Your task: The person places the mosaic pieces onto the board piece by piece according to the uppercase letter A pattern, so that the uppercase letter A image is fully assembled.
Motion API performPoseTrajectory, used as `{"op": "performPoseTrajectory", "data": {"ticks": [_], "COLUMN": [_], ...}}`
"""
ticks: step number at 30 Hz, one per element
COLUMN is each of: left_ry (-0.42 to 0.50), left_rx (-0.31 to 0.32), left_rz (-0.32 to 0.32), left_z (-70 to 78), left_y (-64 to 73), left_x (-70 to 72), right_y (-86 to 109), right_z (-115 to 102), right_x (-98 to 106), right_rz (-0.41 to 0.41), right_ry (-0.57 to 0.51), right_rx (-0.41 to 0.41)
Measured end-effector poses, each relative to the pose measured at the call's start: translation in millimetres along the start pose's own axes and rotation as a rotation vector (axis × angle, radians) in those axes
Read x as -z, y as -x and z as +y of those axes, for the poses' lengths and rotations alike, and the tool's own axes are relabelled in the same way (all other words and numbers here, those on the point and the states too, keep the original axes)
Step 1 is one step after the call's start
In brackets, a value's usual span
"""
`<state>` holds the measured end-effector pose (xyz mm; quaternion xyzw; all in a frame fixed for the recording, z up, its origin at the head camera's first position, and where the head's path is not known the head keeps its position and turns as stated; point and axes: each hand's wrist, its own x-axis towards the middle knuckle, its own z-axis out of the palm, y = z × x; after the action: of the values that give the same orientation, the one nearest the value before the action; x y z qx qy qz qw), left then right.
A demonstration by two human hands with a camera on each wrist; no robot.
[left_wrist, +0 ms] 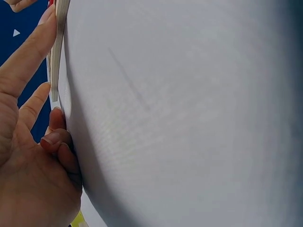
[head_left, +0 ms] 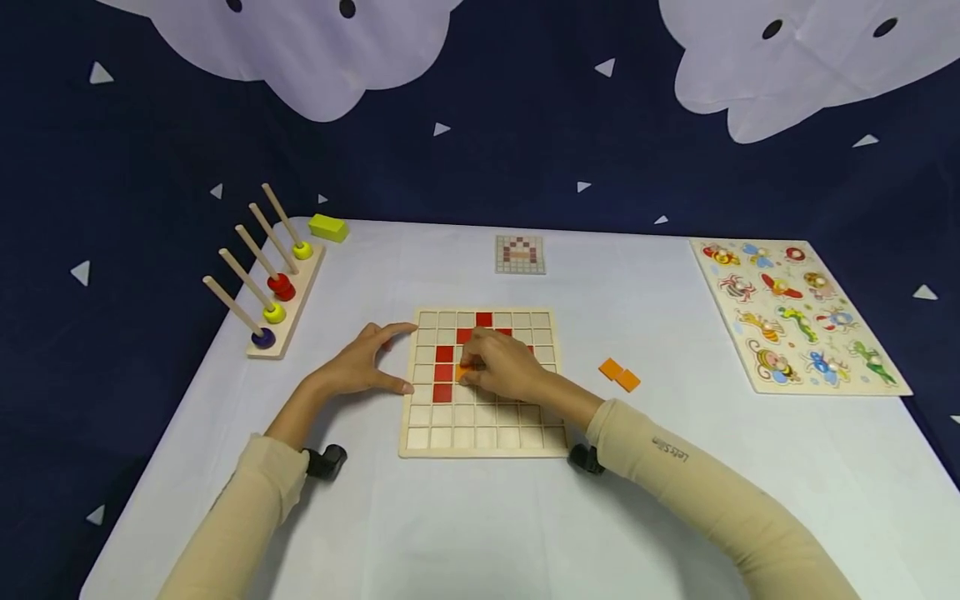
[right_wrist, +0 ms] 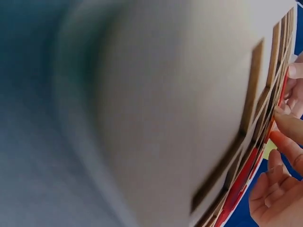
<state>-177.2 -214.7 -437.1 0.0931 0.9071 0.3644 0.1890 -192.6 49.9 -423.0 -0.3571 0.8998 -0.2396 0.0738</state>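
A square wooden grid board (head_left: 486,438) lies on the white table with several red tiles (head_left: 442,392) in its cells. My right hand (head_left: 504,367) is over the board and pinches an orange tile (head_left: 461,374) between thumb and fingertips, at a cell right of the red column. The hand covers part of the grid. My left hand (head_left: 360,365) is at the board's left edge, thumb and index finger spread apart and touching it. In the left wrist view its other fingers are bent loosely beside the board. Two loose orange tiles (head_left: 627,380) lie right of the board.
A small pattern card (head_left: 520,255) lies behind the board. At the back left stand a peg stacker (head_left: 281,321) with coloured rings and a yellow-green block (head_left: 328,227). An insect puzzle board (head_left: 806,325) lies at the right.
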Motion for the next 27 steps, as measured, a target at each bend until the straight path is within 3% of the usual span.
{"op": "performPoseTrajectory", "data": {"ticks": [4,9,19,27], "left_ry": [0.0,0.002,0.011,0.01], "left_rx": [0.0,-0.003,-0.004,-0.004], "left_rz": [-0.006,-0.001,0.004,-0.005], "left_z": [-0.5,0.9,0.5,0.0], "left_y": [-0.1,0.6,2.7,0.7], "left_x": [-1.7,-1.2,-0.6,-0.9], "right_y": [8.1,30.5,91.7,127.4], "right_z": [1,7,52,82], "right_x": [2,14,46,53], "right_rz": [-0.002,0.067,0.144,0.204], "right_ry": [0.012,0.017,0.072,0.123], "right_rx": [0.0,-0.032,-0.209,-0.343]}}
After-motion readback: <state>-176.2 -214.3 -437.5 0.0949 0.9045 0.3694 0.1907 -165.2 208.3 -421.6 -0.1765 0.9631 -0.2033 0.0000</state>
